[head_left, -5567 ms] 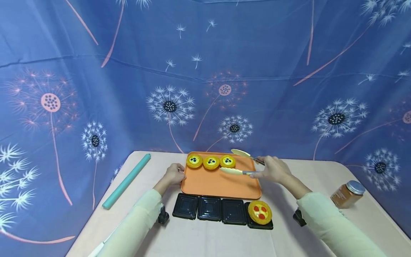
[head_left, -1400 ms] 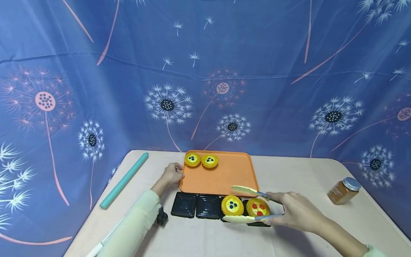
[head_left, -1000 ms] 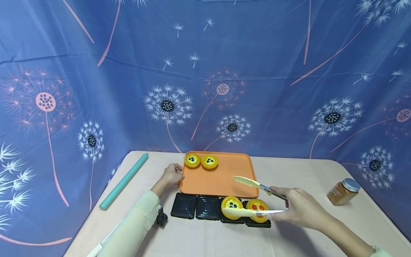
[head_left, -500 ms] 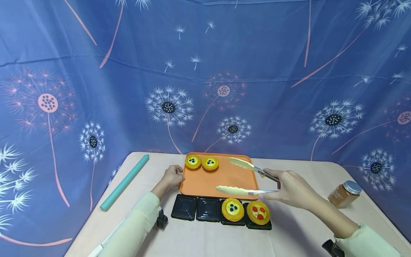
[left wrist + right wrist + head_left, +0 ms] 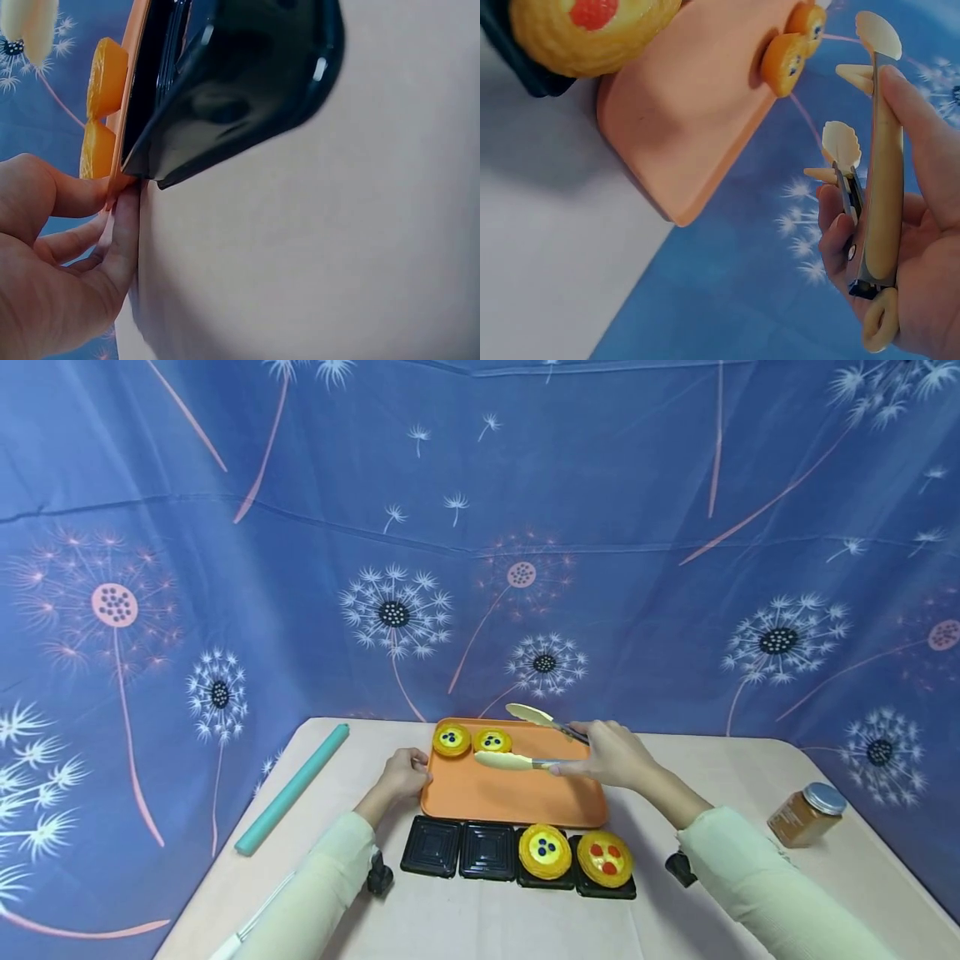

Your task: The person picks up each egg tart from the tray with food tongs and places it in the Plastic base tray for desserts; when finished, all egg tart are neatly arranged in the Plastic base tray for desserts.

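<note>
Curtained-off tabletop workspace, room type unclear: blue dandelion-print cloth across upper frame and both sides; pale table, lower centre.

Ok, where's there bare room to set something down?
Free: tablecloth between teal rod and left hand, or between right hand and jar; near half of the orange tray. Crowded: its far-left corner, two tarts near the tongs.

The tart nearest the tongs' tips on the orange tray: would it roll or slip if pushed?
The tart would probably slide rather than roll, since it lies flat, face up. The tray looks smooth, so it may slip easily. The tongs have scalloped edges, which might help hold it.
</note>
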Demonstrator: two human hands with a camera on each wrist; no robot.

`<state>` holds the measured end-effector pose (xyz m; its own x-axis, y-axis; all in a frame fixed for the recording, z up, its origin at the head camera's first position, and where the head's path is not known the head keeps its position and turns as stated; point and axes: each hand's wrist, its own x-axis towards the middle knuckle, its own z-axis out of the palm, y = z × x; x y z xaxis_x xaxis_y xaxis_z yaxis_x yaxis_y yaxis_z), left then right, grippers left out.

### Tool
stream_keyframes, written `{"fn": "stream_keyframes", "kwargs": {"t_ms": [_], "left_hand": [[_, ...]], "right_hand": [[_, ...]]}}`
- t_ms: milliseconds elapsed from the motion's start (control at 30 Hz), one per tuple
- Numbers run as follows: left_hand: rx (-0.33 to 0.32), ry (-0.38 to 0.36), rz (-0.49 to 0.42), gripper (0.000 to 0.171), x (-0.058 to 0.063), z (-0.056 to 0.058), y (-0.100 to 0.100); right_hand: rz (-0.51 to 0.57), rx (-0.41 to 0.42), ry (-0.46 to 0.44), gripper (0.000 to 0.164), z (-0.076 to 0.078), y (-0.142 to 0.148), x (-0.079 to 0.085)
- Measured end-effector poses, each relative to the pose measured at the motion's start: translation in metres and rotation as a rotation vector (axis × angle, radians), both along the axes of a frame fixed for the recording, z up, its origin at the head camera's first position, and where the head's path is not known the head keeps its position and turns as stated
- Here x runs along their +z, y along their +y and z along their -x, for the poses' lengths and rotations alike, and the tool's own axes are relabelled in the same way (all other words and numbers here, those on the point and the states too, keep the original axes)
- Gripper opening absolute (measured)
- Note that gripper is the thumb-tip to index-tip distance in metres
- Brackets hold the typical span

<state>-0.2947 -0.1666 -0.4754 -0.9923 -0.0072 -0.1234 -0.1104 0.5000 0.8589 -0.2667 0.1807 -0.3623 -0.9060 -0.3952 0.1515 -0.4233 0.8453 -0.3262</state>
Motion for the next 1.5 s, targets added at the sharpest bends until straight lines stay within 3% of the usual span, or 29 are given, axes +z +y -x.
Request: {"fn": "stream_keyframes", "kwargs": {"t_ms": [400,867,1200,1500], "left_hand": [[0.012,-0.002,0.000,0.023,0.001,0.000,0.000],[0.028,-0.015,-0.013,0.023,0.001,0.000,0.000],[0.022,-0.008,-0.010,0.019,-0.001,0.000,0.002],[0.012,-0.002,0.009,0.019,-0.002,0.001,0.002]], "right_hand": [[-0.021,-0.050,-0.087,0.093,0.032,-0.012,-0.024],[-0.036,-0.034,-0.094,0.091,0.034,-0.020,-0.037],[-0.043,-0.020,-0.042,0.066,0.032,-0.021,-0.045],[-0.039,-0.067,-0.059,0.064,0.032,-0.022,-0.042]]}}
